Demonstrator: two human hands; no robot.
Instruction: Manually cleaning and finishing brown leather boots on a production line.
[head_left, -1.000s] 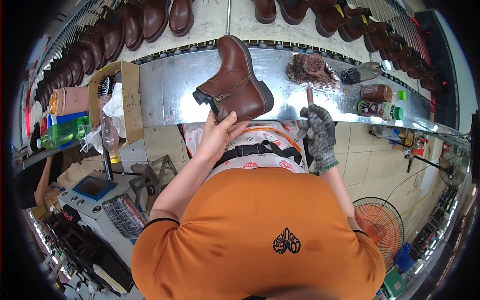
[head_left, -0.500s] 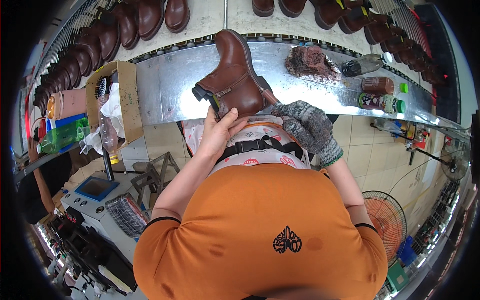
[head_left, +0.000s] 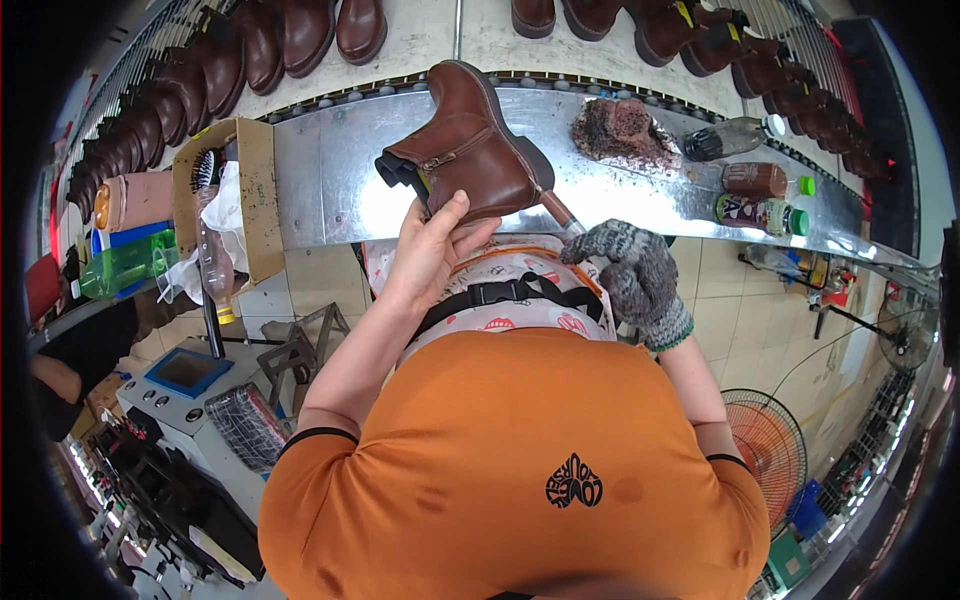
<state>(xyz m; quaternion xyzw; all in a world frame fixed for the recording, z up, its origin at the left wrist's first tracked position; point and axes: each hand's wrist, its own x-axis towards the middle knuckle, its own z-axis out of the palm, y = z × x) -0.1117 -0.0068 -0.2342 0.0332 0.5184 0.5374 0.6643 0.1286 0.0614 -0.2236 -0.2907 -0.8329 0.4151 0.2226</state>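
Observation:
A brown ankle boot (head_left: 465,150) with a side zip is tilted over the metal bench edge, its toe pointing away from me and its sole facing right. My bare left hand (head_left: 435,240) grips the boot at its near side, thumb on the leather and fingers beneath. In a grey knitted glove, my right hand (head_left: 630,265) is closed on a slim brown brush-like tool (head_left: 558,210). The tool's far end touches the boot beside the heel; its exact tip is too small to make out.
On the metal bench (head_left: 330,165) lie a dark crumbly sponge-like block (head_left: 615,130) and several bottles, including a dark one (head_left: 735,135). A cardboard box (head_left: 262,205) with a brush stands left. Rows of brown boots (head_left: 305,40) line the conveyor behind. A fan (head_left: 765,440) stands right.
My gloved right hand has drawn slightly right and towards me, showing more of the tool. The boot has turned a little in my left hand. A co-worker's arm at far left has dropped.

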